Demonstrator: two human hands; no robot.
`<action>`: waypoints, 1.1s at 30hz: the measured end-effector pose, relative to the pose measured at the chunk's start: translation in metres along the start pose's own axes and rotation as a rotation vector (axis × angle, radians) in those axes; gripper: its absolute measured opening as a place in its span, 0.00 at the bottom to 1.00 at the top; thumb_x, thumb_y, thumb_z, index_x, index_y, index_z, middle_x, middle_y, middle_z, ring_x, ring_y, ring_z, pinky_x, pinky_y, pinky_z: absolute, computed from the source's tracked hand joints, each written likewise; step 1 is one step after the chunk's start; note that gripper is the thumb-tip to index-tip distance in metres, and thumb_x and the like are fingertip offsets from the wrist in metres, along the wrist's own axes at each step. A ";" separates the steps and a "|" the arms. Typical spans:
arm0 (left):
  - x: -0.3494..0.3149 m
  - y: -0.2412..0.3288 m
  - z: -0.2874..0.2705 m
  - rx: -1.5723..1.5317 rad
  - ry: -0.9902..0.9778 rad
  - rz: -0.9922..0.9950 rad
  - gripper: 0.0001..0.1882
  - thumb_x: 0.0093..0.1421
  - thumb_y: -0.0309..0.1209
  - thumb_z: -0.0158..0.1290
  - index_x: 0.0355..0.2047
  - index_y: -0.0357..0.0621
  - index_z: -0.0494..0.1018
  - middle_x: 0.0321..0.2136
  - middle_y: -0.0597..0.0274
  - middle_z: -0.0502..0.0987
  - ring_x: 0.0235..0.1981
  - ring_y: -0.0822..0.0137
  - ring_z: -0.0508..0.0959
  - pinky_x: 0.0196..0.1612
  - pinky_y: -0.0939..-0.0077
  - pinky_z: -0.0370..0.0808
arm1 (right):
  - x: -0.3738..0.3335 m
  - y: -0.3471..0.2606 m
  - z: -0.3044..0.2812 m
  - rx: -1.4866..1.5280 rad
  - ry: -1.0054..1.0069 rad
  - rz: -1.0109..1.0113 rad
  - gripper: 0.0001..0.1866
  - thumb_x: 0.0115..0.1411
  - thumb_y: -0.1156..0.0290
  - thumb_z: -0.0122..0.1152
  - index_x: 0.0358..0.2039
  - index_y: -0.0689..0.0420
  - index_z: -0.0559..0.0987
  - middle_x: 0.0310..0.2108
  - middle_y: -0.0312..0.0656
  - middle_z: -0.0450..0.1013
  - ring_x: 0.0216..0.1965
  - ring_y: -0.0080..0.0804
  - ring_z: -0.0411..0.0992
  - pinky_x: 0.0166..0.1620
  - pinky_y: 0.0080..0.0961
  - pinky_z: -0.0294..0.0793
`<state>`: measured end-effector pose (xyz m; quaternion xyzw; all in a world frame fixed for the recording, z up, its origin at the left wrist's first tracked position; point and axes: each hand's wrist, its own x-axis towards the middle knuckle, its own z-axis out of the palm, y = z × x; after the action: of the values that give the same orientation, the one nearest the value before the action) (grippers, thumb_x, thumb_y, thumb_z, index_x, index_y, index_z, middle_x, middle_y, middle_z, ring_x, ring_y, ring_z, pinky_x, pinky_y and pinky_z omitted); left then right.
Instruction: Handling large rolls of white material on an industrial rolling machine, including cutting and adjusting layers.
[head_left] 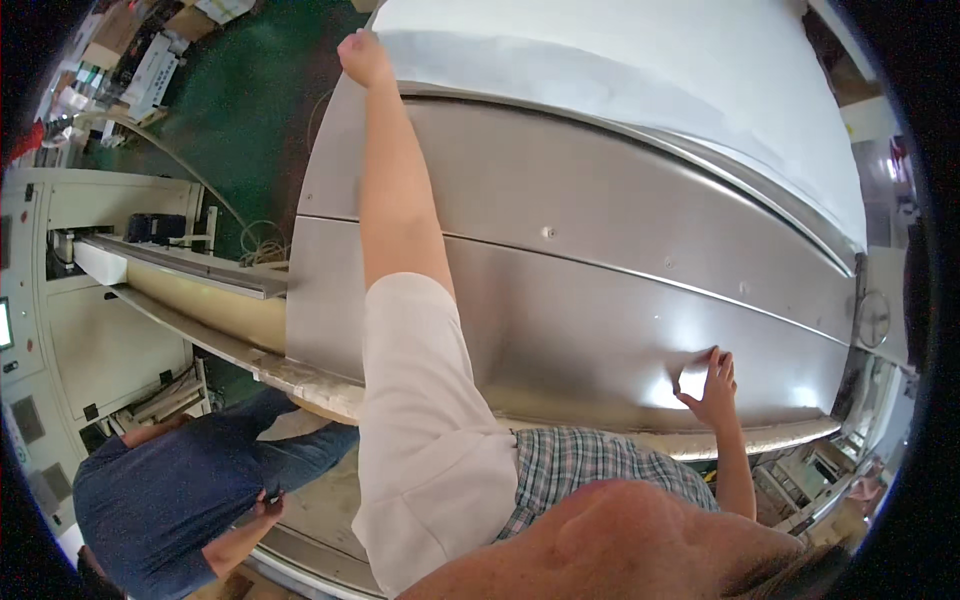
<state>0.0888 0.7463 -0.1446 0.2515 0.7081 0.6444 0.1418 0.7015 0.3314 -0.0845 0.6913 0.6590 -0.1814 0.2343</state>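
Note:
My left arm reaches far across a brushed metal surface (480, 160) to the left end of a broad white sheet (640, 60). There my left hand (366, 58) is closed with curled fingers, close to the sheet's edge; whatever lies inside it is hidden. Low on the right, my right hand (714, 392) rests its fingertips against the metal near its front edge, thumb and fingers apart, holding nothing. The white sheet spreads over the far side, beyond a curved metal lip (740, 175).
A person in a dark blue shirt (170, 490) stands at lower left, something small and dark in one hand. Behind them are a pale machine cabinet (115, 330) and a long rail (190, 265) meeting the metal table. Boxes (120, 35) and a hose lie around the green floor (255, 100).

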 end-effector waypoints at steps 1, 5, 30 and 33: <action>0.002 0.001 0.006 0.207 -0.019 0.183 0.16 0.52 0.36 0.50 0.35 0.35 0.70 0.33 0.53 0.74 0.36 0.61 0.74 0.40 0.71 0.69 | -0.001 0.000 -0.001 -0.002 -0.024 0.031 0.61 0.35 0.45 0.65 0.58 0.64 0.40 0.56 0.68 0.37 0.57 0.62 0.42 0.50 0.52 0.54; 0.010 -0.008 0.031 0.001 -0.060 0.206 0.17 0.51 0.39 0.50 0.33 0.36 0.73 0.31 0.60 0.76 0.32 0.64 0.74 0.38 0.73 0.69 | -0.003 -0.002 -0.004 0.016 -0.062 0.105 0.60 0.35 0.54 0.68 0.58 0.61 0.38 0.57 0.66 0.37 0.58 0.61 0.41 0.53 0.51 0.51; 0.066 -0.034 0.046 -0.370 -0.589 -0.320 0.18 0.50 0.42 0.47 0.36 0.43 0.68 0.32 0.61 0.70 0.35 0.66 0.68 0.40 0.69 0.62 | 0.001 0.014 0.002 0.142 -0.097 -0.006 0.59 0.38 0.53 0.67 0.58 0.61 0.37 0.57 0.67 0.32 0.58 0.62 0.37 0.56 0.48 0.49; 0.046 -0.005 0.040 -0.335 -0.665 -0.461 0.17 0.50 0.42 0.47 0.34 0.43 0.69 0.30 0.61 0.71 0.31 0.65 0.70 0.37 0.69 0.64 | -0.002 0.019 0.005 0.120 -0.070 -0.002 0.59 0.37 0.51 0.66 0.58 0.61 0.37 0.57 0.67 0.32 0.58 0.62 0.37 0.56 0.47 0.49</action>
<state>0.0706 0.8041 -0.1488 0.2542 0.5470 0.5858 0.5413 0.7203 0.3266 -0.0863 0.6966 0.6390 -0.2450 0.2154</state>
